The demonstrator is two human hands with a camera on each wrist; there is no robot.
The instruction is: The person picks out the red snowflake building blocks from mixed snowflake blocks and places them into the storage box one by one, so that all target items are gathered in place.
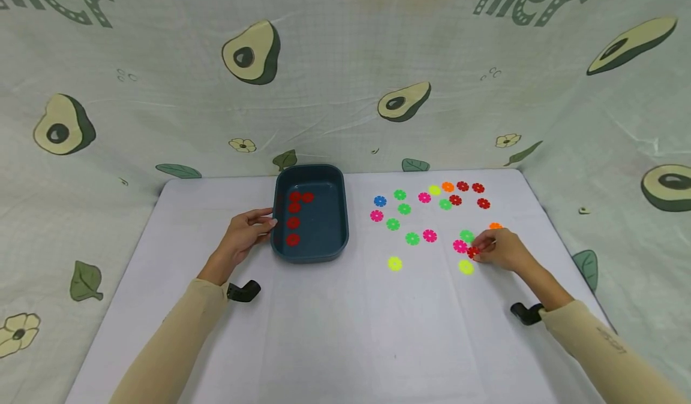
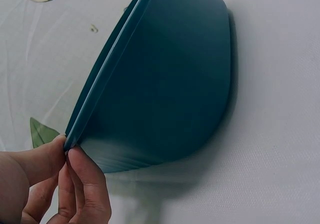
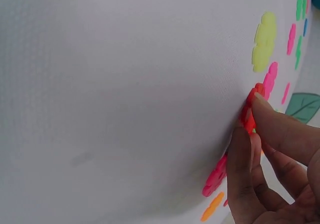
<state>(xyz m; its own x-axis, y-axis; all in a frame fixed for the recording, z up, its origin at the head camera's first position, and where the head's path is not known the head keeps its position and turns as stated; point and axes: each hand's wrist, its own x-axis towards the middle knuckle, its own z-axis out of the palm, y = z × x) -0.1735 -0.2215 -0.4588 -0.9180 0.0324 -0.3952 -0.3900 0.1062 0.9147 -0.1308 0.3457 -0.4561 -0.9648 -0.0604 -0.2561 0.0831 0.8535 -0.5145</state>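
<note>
At the table's left, my left hand pinches the near-left rim of a dark teal plastic tub between thumb and fingers. Several red notched discs lie inside the tub. On the right, my right hand pinches another red notched disc between thumb and index finger, low over the white cloth. Right beside it are a pink disc, a green disc and a yellow disc. An orange disc is partly hidden behind the hand.
Several more discs are scattered between the tub and my right hand, among them a blue disc and a yellow disc. Several red discs lie at the back right. An avocado-print curtain hangs behind the white table.
</note>
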